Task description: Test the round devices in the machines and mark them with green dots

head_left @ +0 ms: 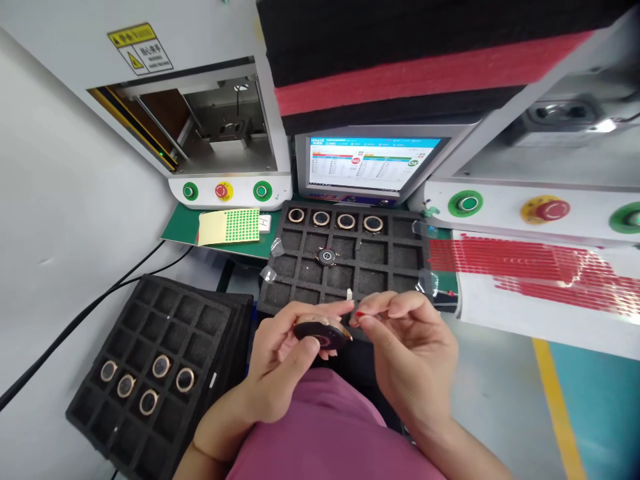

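My left hand (283, 357) is closed around a round watch body (323, 332) with a black back and gold-coloured rim, tilted edge-on toward me. Right beside it, my right hand (413, 347) pinches a small red piece (358, 316), perhaps a strip of film, between thumb and forefinger. The red piece is close to the watch's right side; whether they touch I cannot tell. Just beyond both hands lies a black foam tray (340, 275) with square pockets. A dark round watch body (327, 256) sits in it face or back up, with several gold-rimmed watch bodies (346, 221) along the far row.
At the lower left, stacked foam trays (195, 327) hold several gold-rimmed watch bodies (161, 366). A sheet of green dot stickers (243, 225) and red film strips (520, 263) flank the middle tray. Behind are a screen (370, 163) and two button-fronted machines (230, 192); black-and-red foam (425, 73) overhangs the screen.
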The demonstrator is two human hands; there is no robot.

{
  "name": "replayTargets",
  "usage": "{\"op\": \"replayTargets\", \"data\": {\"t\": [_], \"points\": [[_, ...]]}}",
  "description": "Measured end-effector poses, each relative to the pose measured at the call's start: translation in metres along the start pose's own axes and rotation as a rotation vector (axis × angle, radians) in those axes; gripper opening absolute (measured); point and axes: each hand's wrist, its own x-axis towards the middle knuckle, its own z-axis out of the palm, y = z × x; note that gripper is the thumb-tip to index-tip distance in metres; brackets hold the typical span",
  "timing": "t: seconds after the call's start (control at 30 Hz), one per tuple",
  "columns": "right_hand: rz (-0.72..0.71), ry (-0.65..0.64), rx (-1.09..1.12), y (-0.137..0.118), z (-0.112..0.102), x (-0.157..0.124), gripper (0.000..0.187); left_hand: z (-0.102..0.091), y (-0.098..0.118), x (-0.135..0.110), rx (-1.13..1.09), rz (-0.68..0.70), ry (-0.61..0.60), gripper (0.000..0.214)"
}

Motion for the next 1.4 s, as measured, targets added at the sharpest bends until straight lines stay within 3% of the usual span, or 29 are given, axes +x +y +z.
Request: {"op": "replayTargets", "data": {"t": [0.23,0.4,0.47,0.57,0.8,1.03,1.13,1.2,1.4], "points": [[-0.226,0.061,-0.183,-0.005,0.007,-0.004,0.026,-0.003,-0.001,-0.004,0.143,0.057,-0.102,0.026],[-0.183,0.152,-0.21,-0.008,0.006,-0.003,0.033,-0.005,-0.002,-0.004,0.163,0.087,-0.112,0.027],[-0.138,0.11,-0.266,-0.01,0.003,-0.002,0.032,-0.004,-0.001,-0.003,0.116,0.078,-0.107,0.026],[-0.138,0.013,-0.393,-0.013,-0.001,-0.001,0.013,-0.003,-0.001,-0.003,0.046,0.051,-0.083,0.025],[-0.134,-0.022,-0.433,-0.017,-0.002,0.0,0.011,-0.002,-0.001,-0.002,0.075,0.042,-0.044,0.024],[-0.321,0.087,-0.527,-0.014,-0.003,-0.003,0.014,0.001,0.0,-0.005,0.142,0.029,-0.049,0.025],[-0.269,0.137,-0.478,-0.014,-0.005,-0.008,0.013,0.006,-0.001,-0.002,0.196,-0.002,0.07,0.024],[-0.194,0.101,-0.409,-0.015,-0.005,-0.012,0.013,0.01,-0.003,0.001,0.264,-0.034,0.117,0.025],[0.042,-0.035,-0.201,-0.016,-0.002,-0.014,0.012,0.023,-0.002,0.01,0.47,0.048,0.011,0.03]]}}
